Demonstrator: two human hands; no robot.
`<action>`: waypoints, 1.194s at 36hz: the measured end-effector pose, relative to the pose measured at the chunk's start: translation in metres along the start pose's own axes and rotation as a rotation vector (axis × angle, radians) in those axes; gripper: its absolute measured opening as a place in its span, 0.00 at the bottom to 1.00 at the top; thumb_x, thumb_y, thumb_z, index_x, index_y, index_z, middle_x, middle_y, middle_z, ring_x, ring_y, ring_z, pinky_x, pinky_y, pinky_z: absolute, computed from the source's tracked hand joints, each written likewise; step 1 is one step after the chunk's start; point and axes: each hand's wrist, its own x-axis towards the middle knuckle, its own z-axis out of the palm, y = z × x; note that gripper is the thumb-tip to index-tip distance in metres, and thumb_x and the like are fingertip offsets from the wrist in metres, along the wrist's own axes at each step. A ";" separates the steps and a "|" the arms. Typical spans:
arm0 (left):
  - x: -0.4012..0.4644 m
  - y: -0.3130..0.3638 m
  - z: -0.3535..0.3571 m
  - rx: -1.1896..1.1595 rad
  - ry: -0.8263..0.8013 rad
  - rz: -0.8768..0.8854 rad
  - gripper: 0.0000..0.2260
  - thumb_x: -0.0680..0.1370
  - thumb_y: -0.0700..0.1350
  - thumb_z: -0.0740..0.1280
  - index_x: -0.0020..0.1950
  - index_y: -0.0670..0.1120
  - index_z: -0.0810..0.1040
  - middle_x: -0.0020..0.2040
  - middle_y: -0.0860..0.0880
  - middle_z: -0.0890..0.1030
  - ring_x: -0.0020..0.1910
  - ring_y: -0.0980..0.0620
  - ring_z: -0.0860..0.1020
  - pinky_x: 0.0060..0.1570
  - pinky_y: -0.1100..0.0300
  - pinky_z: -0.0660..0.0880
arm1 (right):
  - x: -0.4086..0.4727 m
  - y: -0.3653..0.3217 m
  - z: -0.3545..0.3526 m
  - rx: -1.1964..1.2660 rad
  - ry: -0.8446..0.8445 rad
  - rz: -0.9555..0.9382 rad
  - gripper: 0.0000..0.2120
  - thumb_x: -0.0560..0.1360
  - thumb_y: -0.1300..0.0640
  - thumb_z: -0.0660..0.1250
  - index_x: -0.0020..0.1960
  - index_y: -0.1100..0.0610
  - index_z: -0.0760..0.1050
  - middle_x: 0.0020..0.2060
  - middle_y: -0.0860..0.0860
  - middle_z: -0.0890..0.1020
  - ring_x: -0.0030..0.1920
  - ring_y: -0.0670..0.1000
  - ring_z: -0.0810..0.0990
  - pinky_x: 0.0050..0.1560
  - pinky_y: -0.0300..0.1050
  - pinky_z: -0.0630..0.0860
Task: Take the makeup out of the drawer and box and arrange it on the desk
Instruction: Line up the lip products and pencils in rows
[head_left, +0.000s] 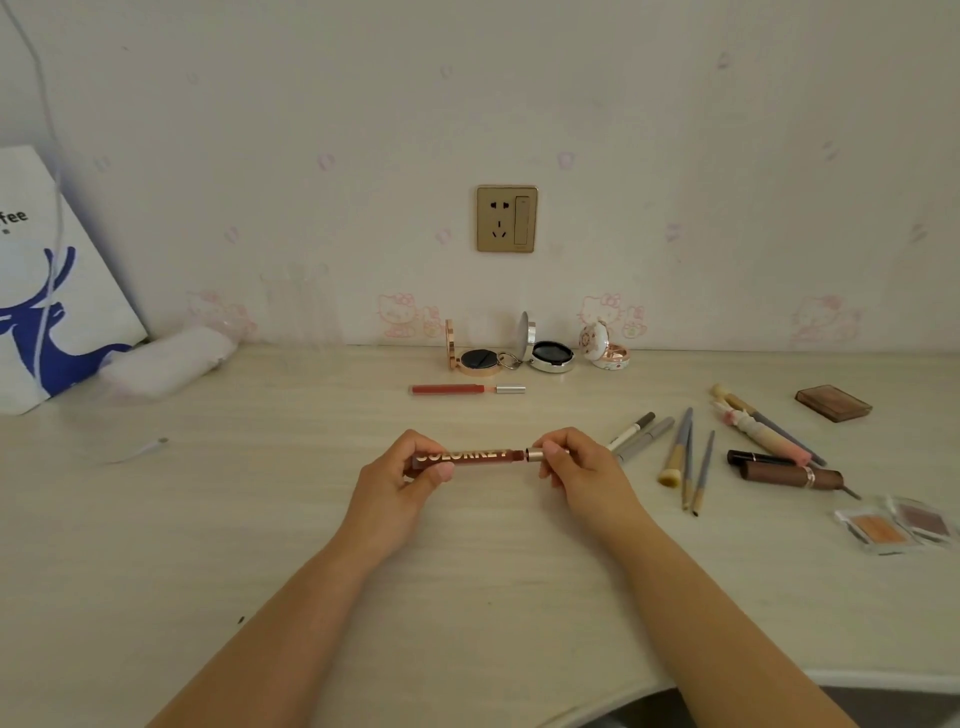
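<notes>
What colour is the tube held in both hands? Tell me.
Dark brownish-red lip gloss tube with pale lettering and a rose-gold cap; head view.

Soft, even light fills the scene, moderately bright with a warm, faintly washed-out cast. Shadows are weak: only faint smudges lie under the arms and beside the brushes (680, 452) on the surface (260, 519). No harsh glare shows. The wide lens bows the surface's near edge and stretches the corners. The bag (47, 291) and cable (47, 156) at left look smeared and blurred; the centre is reasonably sharp.
</notes>
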 end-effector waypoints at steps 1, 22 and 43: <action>0.000 0.000 0.000 -0.002 0.002 -0.003 0.04 0.75 0.43 0.69 0.43 0.52 0.76 0.40 0.54 0.80 0.38 0.65 0.74 0.38 0.76 0.66 | 0.001 0.001 -0.001 0.029 0.016 0.012 0.08 0.79 0.62 0.59 0.45 0.53 0.75 0.34 0.47 0.77 0.32 0.41 0.72 0.33 0.28 0.67; 0.007 -0.007 -0.014 0.062 0.065 0.039 0.06 0.73 0.43 0.72 0.43 0.55 0.79 0.41 0.57 0.80 0.42 0.64 0.75 0.39 0.75 0.69 | 0.004 0.005 -0.004 -0.053 -0.005 -0.027 0.11 0.78 0.62 0.61 0.47 0.46 0.73 0.43 0.50 0.80 0.40 0.46 0.75 0.42 0.34 0.70; 0.105 -0.057 -0.022 0.272 0.023 -0.101 0.06 0.72 0.45 0.73 0.43 0.56 0.79 0.45 0.54 0.79 0.47 0.54 0.77 0.47 0.63 0.69 | 0.105 0.017 0.019 -0.649 -0.035 -0.043 0.07 0.75 0.58 0.67 0.53 0.58 0.77 0.51 0.53 0.76 0.47 0.48 0.70 0.48 0.38 0.65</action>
